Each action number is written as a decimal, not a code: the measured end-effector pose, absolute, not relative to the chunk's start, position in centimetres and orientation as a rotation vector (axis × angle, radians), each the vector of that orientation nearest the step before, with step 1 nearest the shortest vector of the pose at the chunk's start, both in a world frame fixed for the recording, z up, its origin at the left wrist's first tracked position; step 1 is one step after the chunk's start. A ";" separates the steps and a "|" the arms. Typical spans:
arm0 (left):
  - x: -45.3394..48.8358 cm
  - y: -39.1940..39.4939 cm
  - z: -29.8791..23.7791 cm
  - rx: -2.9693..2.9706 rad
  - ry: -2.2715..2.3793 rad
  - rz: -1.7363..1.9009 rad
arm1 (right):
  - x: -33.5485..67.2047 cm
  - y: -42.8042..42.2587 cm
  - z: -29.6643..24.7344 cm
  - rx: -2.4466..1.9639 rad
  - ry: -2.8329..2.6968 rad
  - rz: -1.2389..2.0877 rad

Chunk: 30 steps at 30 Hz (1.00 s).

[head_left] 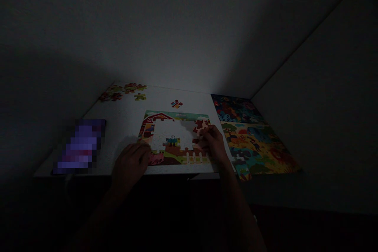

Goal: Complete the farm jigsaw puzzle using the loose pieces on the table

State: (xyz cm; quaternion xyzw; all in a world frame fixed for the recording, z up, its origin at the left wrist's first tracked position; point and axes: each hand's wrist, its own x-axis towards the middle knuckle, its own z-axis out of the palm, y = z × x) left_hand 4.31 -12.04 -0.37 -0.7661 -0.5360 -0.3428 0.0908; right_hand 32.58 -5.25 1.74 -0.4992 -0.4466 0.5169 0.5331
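Farm jigsaw puzzle [174, 156] is lying at 1 o'clock from our loosely curled left grip [130, 165]; our right grip [212, 141] is touching its cardboard edge, grasp unclear.

On a white worktop [118, 126] lies a partly built cardboard farm jigsaw puzzle [158, 120] with a red barn, its middle still open. The right hand [214, 143] touches the puzzle's right side by brown-and-white patterned pieces; the dim light hides whether it holds one. The left hand [130, 165] rests at the lower left corner, beside a pink pig piece [156, 159]. Small loose jigsaw pieces [122, 91] lie farther off, and a finished, colourful animal jigsaw puzzle [254, 139] lies right of the worktop.
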 end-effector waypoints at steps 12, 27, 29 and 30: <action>4.3 -12.0 -0.2 -2.301 -1.590 -1.022 | 32.4 -5.4 1.7 -1.134 -1.046 1.263; 4.4 -12.1 -0.2 -2.313 -1.644 -1.000 | 32.5 -5.3 0.4 -1.158 -1.312 1.284; 4.4 -12.1 -0.1 -2.312 -1.661 -1.000 | 32.4 -5.2 0.2 -1.163 -1.375 1.337; 4.4 -12.1 -0.1 -2.312 -1.665 -0.998 | 32.4 -5.2 0.1 -1.163 -1.413 1.368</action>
